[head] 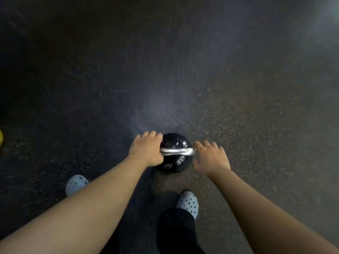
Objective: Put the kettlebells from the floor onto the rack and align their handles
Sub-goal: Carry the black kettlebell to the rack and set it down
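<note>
A black kettlebell (174,142) with a shiny silver handle (176,151) stands on the dark speckled floor, just ahead of my feet. My left hand (146,149) is wrapped around the left end of the handle. My right hand (211,158) hovers at the right end of the handle with its fingers spread, its fingertips touching or nearly touching the metal. No rack is in view.
A yellow object (1,137) peeks in at the far left edge. My two feet in light perforated clogs (189,202) stand just behind the kettlebell. Dark rubber floor (183,79) stretches ahead and to both sides.
</note>
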